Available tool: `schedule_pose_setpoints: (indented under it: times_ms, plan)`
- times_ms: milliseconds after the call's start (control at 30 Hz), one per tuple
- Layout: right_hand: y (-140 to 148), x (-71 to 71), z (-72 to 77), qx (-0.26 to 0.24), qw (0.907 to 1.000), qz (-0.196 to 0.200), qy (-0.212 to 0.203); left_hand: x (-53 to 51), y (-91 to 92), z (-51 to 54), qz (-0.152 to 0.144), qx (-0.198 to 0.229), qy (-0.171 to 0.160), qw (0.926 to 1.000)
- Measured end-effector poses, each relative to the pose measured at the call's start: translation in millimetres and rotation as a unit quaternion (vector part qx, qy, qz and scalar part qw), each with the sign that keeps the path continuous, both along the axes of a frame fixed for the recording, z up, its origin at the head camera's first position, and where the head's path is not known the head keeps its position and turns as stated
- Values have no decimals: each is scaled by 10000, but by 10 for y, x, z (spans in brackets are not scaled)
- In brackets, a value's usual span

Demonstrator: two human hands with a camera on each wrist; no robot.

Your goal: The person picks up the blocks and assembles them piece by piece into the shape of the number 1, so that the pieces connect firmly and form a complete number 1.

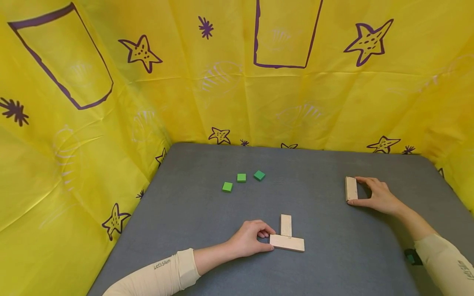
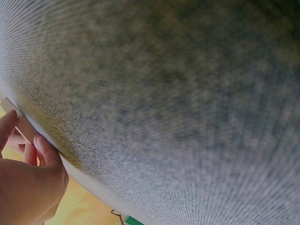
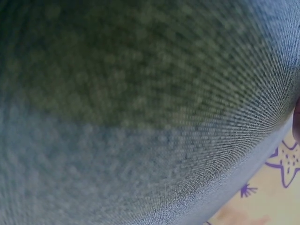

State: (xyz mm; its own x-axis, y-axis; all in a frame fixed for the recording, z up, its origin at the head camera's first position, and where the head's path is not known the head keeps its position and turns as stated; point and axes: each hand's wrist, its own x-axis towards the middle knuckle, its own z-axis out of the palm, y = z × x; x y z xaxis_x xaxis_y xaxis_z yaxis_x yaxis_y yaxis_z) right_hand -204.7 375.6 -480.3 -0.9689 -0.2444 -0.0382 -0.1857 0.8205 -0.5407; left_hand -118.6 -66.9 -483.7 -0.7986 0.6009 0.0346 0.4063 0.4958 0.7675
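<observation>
The left hand [image 1: 249, 239] pinches a crosswise block [image 1: 287, 243] by its left end, apparently steadying it against the rear block [image 1: 286, 225]. Rightward on the worktop [image 1: 318, 205], the right hand [image 1: 380, 197] grips an outlying block [image 1: 351, 188], fingers spanning its ends, probably for balance.

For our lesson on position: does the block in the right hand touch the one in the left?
No, gray table separates the far block in the right hand from the near block in the left hand.
</observation>
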Motion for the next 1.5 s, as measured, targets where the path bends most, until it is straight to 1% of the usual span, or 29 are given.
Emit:
schedule_pose_setpoints:
  times_ms: [200, 400, 633, 1000, 1500]
  plan:
    - [-3, 0, -6, 83, 9999, -63, 91, 6, 1, 5, -14, 17, 70, 10000]
    - [-25, 2, 9, 34, 9998, -46, 186, 13, -3, 18, -47, 70, 167, 9998]
    - [-36, -2, -5, 2, 9993, -182, 315, 2, 1, 12, -28, 66, 139, 9999]
    - [-81, 17, -10, -57, 9987, -310, 408, 1, -4, 3, -27, 79, 108, 9999]
    - [-279, 80, 62, -248, 9983, -441, 288, -1, -3, -1, -10, 113, 39, 9999]
